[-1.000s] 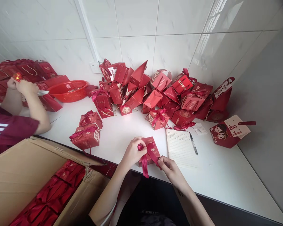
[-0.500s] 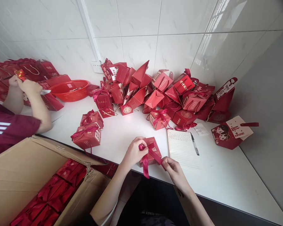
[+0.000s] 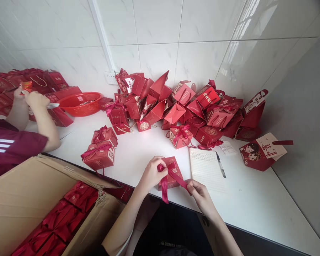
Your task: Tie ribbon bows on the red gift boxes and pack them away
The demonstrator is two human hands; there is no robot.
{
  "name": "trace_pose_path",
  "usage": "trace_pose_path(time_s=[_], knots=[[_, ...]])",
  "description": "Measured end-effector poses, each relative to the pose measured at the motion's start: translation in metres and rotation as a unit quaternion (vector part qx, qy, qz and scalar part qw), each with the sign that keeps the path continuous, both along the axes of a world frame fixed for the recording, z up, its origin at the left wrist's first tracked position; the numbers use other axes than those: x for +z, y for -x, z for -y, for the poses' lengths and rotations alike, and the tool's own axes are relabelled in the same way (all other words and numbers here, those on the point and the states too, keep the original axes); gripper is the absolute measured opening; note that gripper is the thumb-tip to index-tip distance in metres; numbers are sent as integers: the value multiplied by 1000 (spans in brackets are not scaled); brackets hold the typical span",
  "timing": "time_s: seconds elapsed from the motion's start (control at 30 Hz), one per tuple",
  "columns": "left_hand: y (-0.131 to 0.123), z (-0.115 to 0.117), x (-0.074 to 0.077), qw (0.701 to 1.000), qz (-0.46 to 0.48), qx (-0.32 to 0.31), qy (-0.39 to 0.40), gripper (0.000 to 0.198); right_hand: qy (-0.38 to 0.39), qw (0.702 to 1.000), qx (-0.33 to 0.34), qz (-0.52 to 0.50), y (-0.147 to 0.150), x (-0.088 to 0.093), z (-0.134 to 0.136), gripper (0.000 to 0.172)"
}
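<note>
A small red gift box with gold print stands at the table's front edge before me. On top of it lies a dark red satin ribbon formed into a bow. My left hand pinches the bow near its knot, fingers closed. One ribbon tail hangs down the front of the box. The other tail stretches to the right, where my right hand grips its end between thumb and fingers. To the right of the box lies a lined notepad with handwriting, and a black pen rests on it.
A heap of red gift boxes runs along the wall. Two ribboned boxes stand to the left. A cardboard carton holds more, lower left. Beside a red plastic basket, another person's hands hold a small wrapped item. A decorated box sits right.
My right hand has shifted slightly right and down along with the ribbon tail. My left hand keeps its pinch on the bow. The view has tilted slightly.
</note>
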State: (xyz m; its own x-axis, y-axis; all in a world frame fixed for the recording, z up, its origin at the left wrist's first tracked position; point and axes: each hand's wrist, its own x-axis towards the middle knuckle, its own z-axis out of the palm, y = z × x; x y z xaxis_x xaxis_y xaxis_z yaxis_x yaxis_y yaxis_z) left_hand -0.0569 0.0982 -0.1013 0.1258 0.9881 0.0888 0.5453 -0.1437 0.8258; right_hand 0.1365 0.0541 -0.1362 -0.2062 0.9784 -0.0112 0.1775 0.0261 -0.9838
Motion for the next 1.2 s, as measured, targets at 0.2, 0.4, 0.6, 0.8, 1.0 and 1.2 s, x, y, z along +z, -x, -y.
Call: trace_pose_path(time_s=[0.2,0.4,0.6,0.8,1.0,1.2], knots=[[1,0,-1,1000,13,-7,3,6,-24,997,-56,43,-12,8,-6,41],[10,1,-4,996,72,40,-45,13,-87,982,-109,128,-1,37,-34,40],[15,11,1,990,-22,121,-70,14,-88,968,-46,230,29,52,-61,45],[5,11,5,990,-46,120,-54,16,-66,962,-39,262,39,51,-65,41],[0,13,-3,990,0,142,-20,27,-108,976,-47,184,34,33,-59,34],[-6,23,-14,981,60,185,-15,33,-102,988,-65,97,36,19,-52,34]])
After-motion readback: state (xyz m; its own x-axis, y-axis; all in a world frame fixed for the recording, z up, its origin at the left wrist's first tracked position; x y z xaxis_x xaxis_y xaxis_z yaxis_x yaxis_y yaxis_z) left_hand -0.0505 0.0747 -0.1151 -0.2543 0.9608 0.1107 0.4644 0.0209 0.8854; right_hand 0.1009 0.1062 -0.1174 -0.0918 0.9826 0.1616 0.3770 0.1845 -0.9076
